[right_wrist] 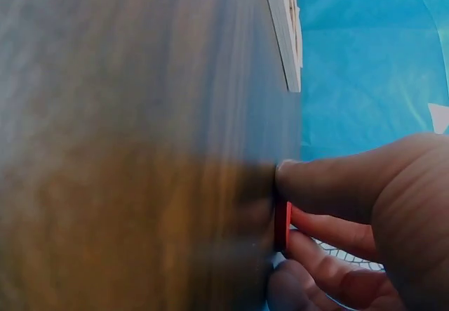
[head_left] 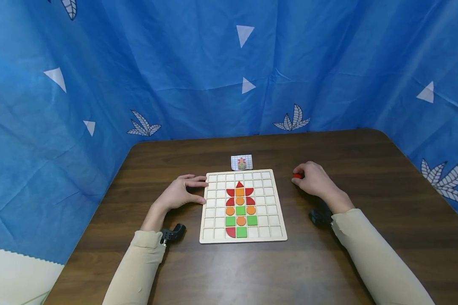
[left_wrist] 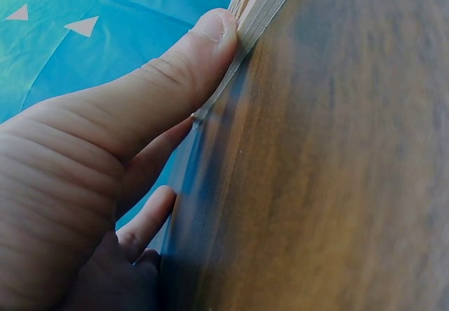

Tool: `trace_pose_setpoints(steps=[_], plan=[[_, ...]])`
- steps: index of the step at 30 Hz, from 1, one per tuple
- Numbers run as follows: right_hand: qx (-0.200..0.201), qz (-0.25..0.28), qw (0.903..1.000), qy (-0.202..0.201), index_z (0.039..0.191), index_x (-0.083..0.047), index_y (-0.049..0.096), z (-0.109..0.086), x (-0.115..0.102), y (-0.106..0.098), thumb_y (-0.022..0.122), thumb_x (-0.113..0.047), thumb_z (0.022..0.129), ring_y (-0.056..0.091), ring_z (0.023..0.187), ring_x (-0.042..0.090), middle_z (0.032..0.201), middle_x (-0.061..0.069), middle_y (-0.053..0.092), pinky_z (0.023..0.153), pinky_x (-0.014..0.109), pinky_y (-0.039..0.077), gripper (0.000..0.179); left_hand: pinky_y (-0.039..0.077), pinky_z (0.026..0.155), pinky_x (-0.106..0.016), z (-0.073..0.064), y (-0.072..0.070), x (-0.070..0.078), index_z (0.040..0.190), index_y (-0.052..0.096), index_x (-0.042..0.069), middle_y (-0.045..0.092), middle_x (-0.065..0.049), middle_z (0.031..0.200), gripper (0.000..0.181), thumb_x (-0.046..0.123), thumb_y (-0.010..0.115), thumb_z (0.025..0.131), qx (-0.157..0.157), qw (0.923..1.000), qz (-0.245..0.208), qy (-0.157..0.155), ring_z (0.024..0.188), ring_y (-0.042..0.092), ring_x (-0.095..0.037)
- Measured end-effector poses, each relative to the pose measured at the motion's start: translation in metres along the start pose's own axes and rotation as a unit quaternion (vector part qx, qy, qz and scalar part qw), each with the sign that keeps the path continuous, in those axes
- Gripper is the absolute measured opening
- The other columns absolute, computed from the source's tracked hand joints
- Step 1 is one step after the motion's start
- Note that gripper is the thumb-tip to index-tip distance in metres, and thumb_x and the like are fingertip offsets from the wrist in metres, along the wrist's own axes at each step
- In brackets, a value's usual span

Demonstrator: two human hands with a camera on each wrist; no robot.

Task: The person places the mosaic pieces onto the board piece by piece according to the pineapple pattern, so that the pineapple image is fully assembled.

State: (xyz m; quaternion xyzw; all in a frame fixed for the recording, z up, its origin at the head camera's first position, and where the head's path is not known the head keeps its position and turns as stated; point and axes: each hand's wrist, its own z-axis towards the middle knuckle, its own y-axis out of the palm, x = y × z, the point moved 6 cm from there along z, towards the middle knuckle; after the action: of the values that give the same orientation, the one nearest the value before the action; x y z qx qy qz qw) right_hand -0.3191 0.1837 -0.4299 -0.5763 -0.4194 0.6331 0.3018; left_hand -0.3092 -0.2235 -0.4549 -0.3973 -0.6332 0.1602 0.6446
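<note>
A square wooden grid board (head_left: pixel 267 221) lies on the table, with red, orange and green flat pieces forming a figure along its middle columns. My left hand (head_left: pixel 177 192) is at the board's left edge, fingers extended and thumb spread, the tips touching the rim; the left wrist view shows the thumb (left_wrist: pixel 200 51) against the side. To the right of the board, my right hand (head_left: pixel 316 180) pinches a red flat piece (right_wrist: pixel 282 225) between thumb and fingers, low over the tabletop. The fingers cover part of this piece, hiding its full shape.
A small printed card (head_left: pixel 234 163) with a coloured grid pattern lies just beyond the board's far edge. Behind the brown wooden table (head_left: pixel 366 169) hangs a blue curtain (head_left: pixel 198 63). Each wrist carries a black camera mount, the left one (head_left: pixel 173 234) close to the tabletop.
</note>
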Motion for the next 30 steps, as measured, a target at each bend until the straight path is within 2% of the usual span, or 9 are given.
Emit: trace_pose_setpoints(steps=[5, 12, 20, 24, 30], plan=[[-0.005, 0.003, 1.0000, 0.000, 0.120, 0.004, 0.069, 0.000, -0.001, 0.001, 0.071, -0.013, 0.095, 0.058, 0.105, 0.037, 0.116, 0.023, 0.065, 0.098, 0.056, 0.052, 0.030, 0.026, 0.122, -0.065, -0.001, 0.000, 0.000, 0.130, 0.074, 0.028, 0.057, 0.008, 0.152, 0.062, 0.047, 0.091, 0.073, 0.001, 1.0000, 0.001, -0.002, 0.155, 0.024, -0.031], [0.007, 0.003, 0.9999, -0.013, 0.121, 0.002, 0.069, 0.000, -0.001, 0.000, 0.074, -0.013, 0.091, 0.064, 0.098, 0.032, 0.109, 0.019, 0.070, 0.092, 0.052, 0.057, 0.034, 0.027, 0.122, -0.066, -0.001, 0.001, 0.000, 0.131, 0.073, 0.028, 0.057, 0.008, 0.152, 0.062, 0.047, 0.091, 0.074, 0.001, 1.0000, 0.005, 0.004, 0.155, 0.024, -0.031], [0.017, 0.009, 0.9995, -0.024, 0.117, -0.001, 0.073, -0.002, -0.005, -0.001, 0.075, -0.015, 0.090, 0.062, 0.093, 0.029, 0.109, 0.017, 0.070, 0.086, 0.047, 0.058, 0.031, 0.027, 0.122, -0.065, -0.001, 0.001, 0.000, 0.130, 0.074, 0.029, 0.058, 0.008, 0.152, 0.061, 0.046, 0.091, 0.074, 0.002, 1.0000, 0.002, 0.002, 0.155, 0.024, -0.031], [0.021, 0.018, 0.9986, -0.044, 0.115, -0.002, 0.075, -0.007, -0.018, -0.004, 0.076, -0.015, 0.090, 0.063, 0.092, 0.027, 0.110, 0.016, 0.070, 0.084, 0.045, 0.059, 0.028, 0.026, 0.122, -0.065, -0.001, 0.001, -0.001, 0.130, 0.074, 0.029, 0.058, 0.009, 0.151, 0.062, 0.046, 0.091, 0.073, 0.000, 1.0000, 0.001, 0.000, 0.155, 0.024, -0.031], [0.009, 0.028, 0.9971, -0.070, 0.115, -0.006, 0.076, -0.024, -0.050, -0.002, 0.080, -0.016, 0.088, 0.062, 0.090, 0.024, 0.108, 0.010, 0.070, 0.076, 0.036, 0.060, 0.030, 0.026, 0.123, -0.065, 0.000, 0.001, 0.000, 0.130, 0.074, 0.029, 0.057, 0.009, 0.152, 0.063, 0.047, 0.091, 0.073, 0.000, 1.0000, -0.001, -0.002, 0.155, 0.024, -0.030]])
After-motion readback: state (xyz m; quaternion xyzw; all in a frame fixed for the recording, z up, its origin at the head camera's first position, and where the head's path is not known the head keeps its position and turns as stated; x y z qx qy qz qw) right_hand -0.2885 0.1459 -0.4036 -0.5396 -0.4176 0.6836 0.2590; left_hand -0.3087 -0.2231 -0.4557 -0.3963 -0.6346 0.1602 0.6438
